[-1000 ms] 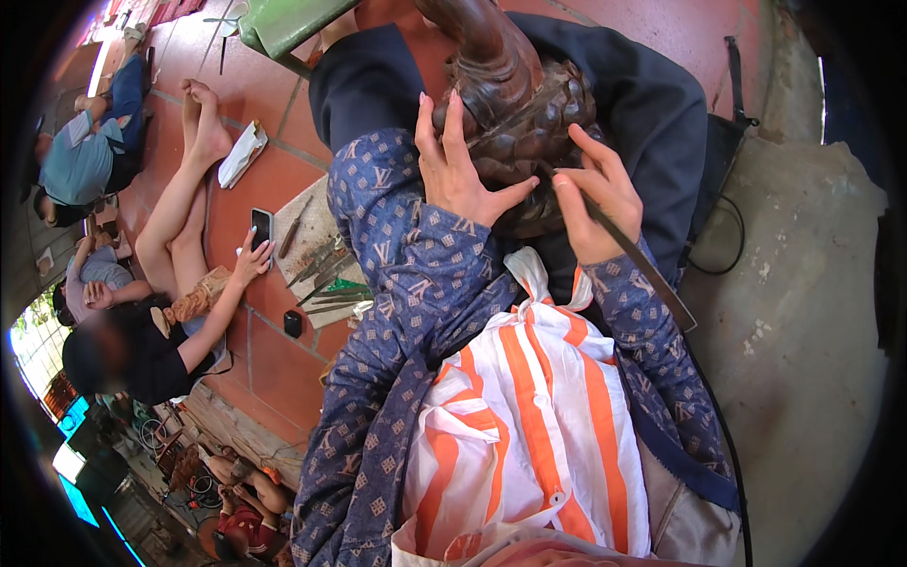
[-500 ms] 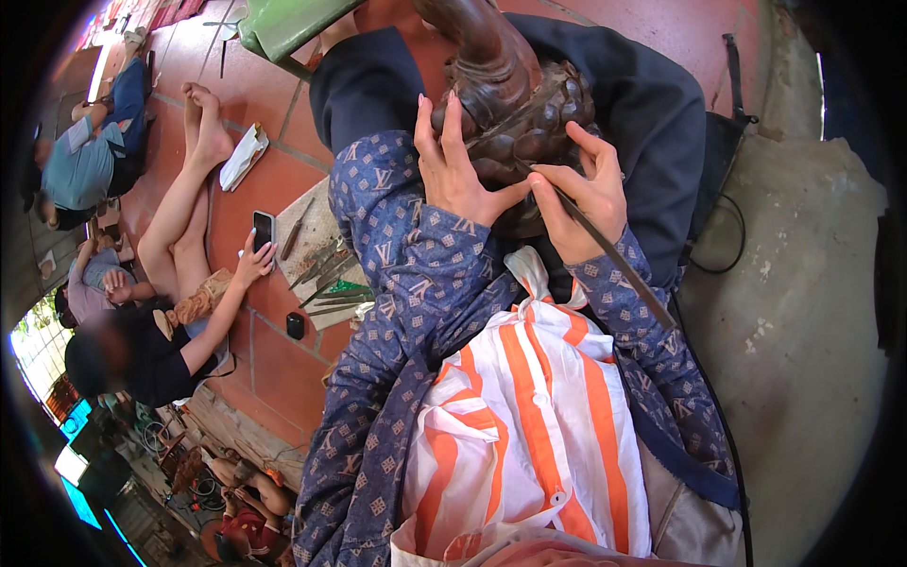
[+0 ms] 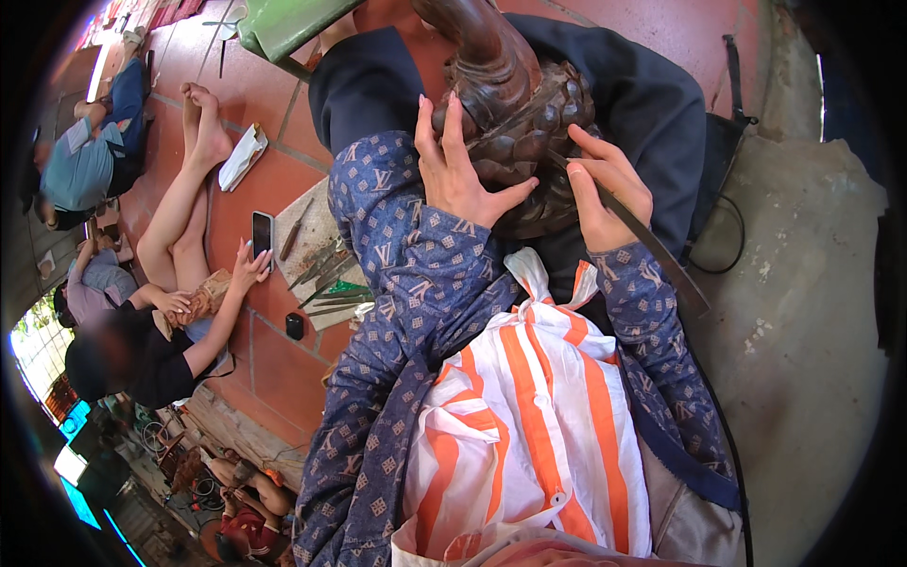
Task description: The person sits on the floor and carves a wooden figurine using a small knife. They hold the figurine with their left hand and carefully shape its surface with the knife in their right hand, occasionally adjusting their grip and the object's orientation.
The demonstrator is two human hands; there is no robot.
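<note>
Between my knees stands a dark brown wooden carving (image 3: 515,137), its surface cut in rounded, bumpy shapes below a smooth, limb-like upper part. My left hand (image 3: 460,181) lies against the carving's left side, thumb and fingers spread apart. In the fingers of my right hand (image 3: 612,203) is a long flat metal file (image 3: 673,272), pinched near its narrow end. That end points at the right face of the carving; whether it touches the wood I cannot tell. The file's broad end slants down to the right past my wrist.
A board (image 3: 300,236) with several thin hand tools lies left of my knee. Near it, a seated person holds a phone (image 3: 263,234) and a pale wood carving (image 3: 206,298). A small black case (image 3: 295,326) and a white packet (image 3: 244,157) are on the tiles. A green chair (image 3: 288,28) stands ahead.
My right hand has shifted right with the file, away from my left thumb. The left hand stays put on the carving. The seated person's other hand now rests on the pale wood carving.
</note>
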